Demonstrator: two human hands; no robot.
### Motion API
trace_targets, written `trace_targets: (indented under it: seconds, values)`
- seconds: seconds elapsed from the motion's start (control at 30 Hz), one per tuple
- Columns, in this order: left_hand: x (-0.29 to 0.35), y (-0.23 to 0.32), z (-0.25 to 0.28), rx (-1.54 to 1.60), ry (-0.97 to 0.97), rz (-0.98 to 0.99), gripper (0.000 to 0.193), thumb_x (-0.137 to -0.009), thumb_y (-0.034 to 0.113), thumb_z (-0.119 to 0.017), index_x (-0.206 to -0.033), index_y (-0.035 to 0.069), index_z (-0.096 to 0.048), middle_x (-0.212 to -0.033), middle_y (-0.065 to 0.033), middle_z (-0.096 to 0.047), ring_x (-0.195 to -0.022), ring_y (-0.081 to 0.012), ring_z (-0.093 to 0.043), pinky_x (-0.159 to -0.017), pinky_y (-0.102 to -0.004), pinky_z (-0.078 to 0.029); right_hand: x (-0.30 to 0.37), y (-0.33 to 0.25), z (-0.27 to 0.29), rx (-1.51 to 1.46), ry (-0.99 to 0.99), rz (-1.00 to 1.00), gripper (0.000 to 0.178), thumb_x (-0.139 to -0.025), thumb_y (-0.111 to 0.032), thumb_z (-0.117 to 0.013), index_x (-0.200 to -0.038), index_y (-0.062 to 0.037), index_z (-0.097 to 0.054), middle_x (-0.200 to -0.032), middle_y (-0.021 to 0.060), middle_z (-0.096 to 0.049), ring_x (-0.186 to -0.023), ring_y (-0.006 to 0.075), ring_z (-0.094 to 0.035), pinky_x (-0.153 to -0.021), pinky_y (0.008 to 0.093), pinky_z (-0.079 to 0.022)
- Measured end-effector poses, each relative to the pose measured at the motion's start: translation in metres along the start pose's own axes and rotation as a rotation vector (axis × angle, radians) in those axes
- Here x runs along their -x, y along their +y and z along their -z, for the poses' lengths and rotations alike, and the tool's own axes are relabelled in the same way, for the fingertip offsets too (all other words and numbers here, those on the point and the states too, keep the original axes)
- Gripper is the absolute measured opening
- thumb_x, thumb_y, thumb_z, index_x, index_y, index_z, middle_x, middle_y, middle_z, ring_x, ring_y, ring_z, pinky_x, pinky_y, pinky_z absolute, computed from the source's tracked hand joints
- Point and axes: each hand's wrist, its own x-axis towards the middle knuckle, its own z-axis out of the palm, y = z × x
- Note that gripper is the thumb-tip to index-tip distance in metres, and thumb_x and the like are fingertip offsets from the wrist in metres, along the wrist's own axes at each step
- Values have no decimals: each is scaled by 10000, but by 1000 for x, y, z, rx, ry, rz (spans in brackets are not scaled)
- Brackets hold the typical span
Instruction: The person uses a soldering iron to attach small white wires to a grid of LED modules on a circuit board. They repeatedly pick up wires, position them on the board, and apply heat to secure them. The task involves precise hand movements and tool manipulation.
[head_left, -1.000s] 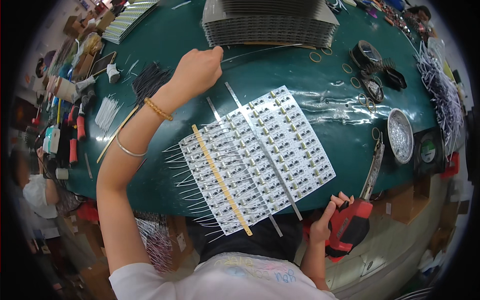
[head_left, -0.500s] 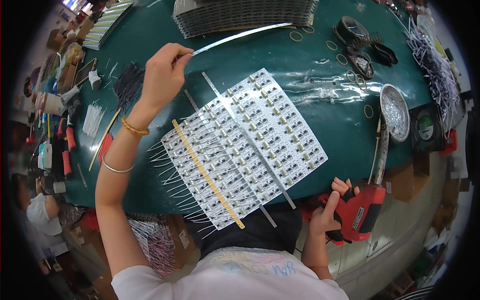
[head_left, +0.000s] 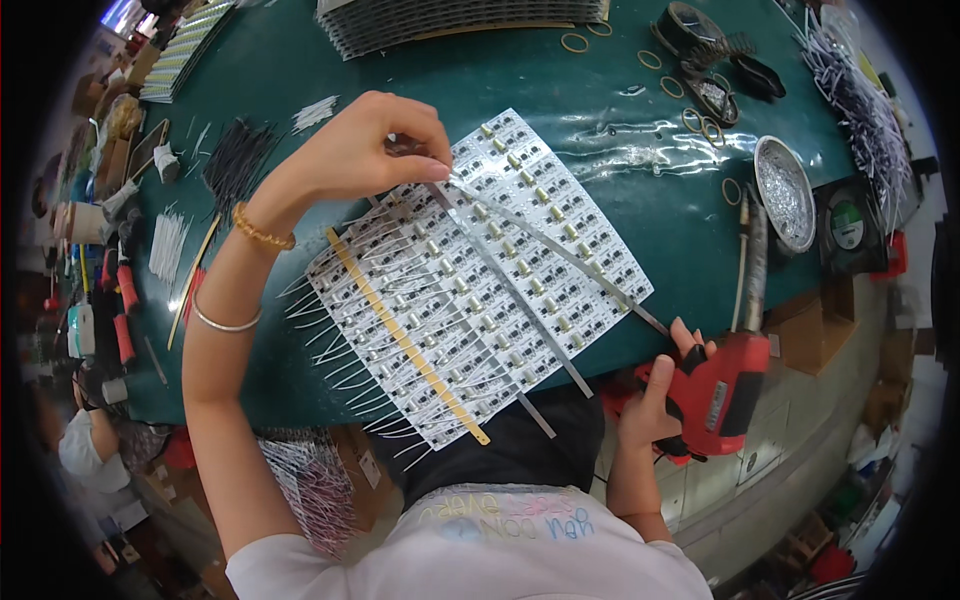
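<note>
My left hand [head_left: 375, 150] pinches one end of a thin metal strip [head_left: 560, 247] above a white panel of small circuit boards [head_left: 600, 225]. The strip slants over the panel toward my right hand [head_left: 650, 405], which grips a red soldering gun [head_left: 735, 390] beside the table's near edge. Another metal strip [head_left: 520, 308] lies across the panel, and a yellow strip [head_left: 400, 335] crosses its left part. White wires [head_left: 345, 370] stick out along the panel's left side. The panel's near corner reaches past the table edge over my lap.
A silvery dish [head_left: 785, 195] stands at the right beside a black holder with a green-labelled roll [head_left: 848, 225]. Rubber bands [head_left: 692, 120] lie near a coiled-spring stand [head_left: 722, 50]. Stacked panels [head_left: 450, 22] sit at the far edge. Dark wires [head_left: 238, 160] and white wires [head_left: 168, 248] lie left.
My left hand has come nearer and to the right with the metal strip, which has swung from above the table to slant across the panel. My right hand stays about the same.
</note>
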Motion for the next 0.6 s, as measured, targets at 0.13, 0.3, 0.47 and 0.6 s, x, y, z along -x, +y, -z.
trace_targets:
  seconds: [0.13, 0.3, 0.47, 0.6]
  values:
    - [-19, -14, 0, 19, -80, 42, 176, -736, 193, -691, -754, 20, -665, -683, -50, -608, -635, -141, -532, -586, -272, -416, -6, -12, -4, 81, -77, 26, 187, -852, -36, -555, -1028, 25, -574, -1067, 143, -585, -1091, 260, -501, -1000, 396, -311]
    - [-29, -14, -1, -8, -43, 121, 189, -733, 205, -697, -753, 23, -650, -680, -69, -612, -622, -158, -541, -590, -292, -431, -8, -6, 0, 170, -112, 149, 205, -802, 22, -604, -996, -41, -590, -988, 139, -592, -912, 265, -571, -839, 349, -431]
    - [-29, -23, -9, -89, 78, 7, 193, -729, 212, -706, -770, 34, -644, -737, -73, -587, -689, -181, -550, -626, -293, -436, -7, -37, -2, 274, -116, 210, 170, -762, 25, -643, -896, -75, -609, -853, 88, -585, -771, 264, -545, -767, 340, -430]
    - [-31, -22, -21, -178, 188, -40, 179, -714, 167, -718, -786, 40, -615, -817, -53, -575, -815, -202, -517, -755, -313, -428, -1, -26, -8, 194, -46, 62, 119, -725, -3, -679, -811, -79, -647, -737, 51, -587, -782, 270, -533, -745, 338, -429]
